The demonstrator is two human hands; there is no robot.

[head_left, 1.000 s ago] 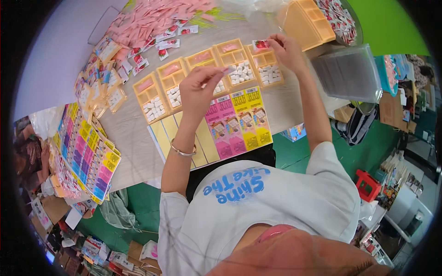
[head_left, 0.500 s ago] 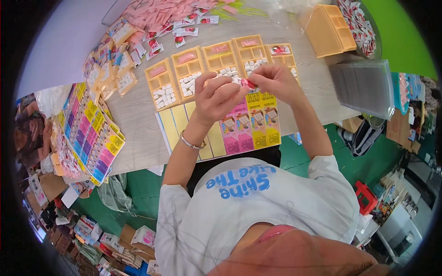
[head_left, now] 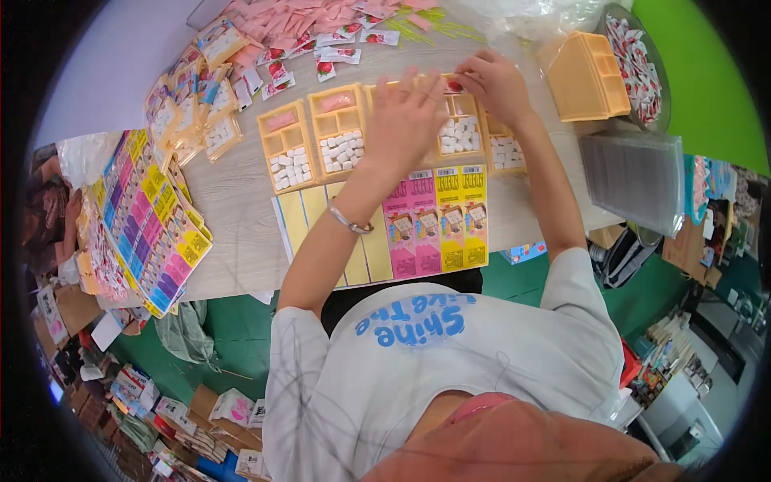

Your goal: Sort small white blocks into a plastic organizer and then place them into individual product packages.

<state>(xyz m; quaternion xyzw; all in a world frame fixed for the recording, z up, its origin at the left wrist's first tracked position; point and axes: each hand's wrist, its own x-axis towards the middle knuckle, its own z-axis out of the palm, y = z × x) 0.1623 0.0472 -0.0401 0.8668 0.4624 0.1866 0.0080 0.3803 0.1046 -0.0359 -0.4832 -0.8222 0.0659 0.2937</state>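
Observation:
Yellow compartment trays stand in a row across the table, with small white blocks in their large compartments. Pink sachets lie in the top compartments of the two leftmost trays. My right hand reaches to the top of the fourth tray, its fingertips closed on a red-and-white sachet with a strawberry picture. My left hand hovers over the third tray and hides most of it, fingers stretched out toward that same sachet. The fifth tray is partly behind my right wrist.
Printed card sheets lie in front of the trays; more sheets sit left. Packed trays pile up back left, below pink and strawberry sachets. At right are stacked trays, a sachet bowl and clear plastic covers.
Both hands have moved away from me, from in front of the trays to their far ends. The strawberry sachet, held between the hands before, is now at the fourth tray's top compartment. My left fingers have straightened.

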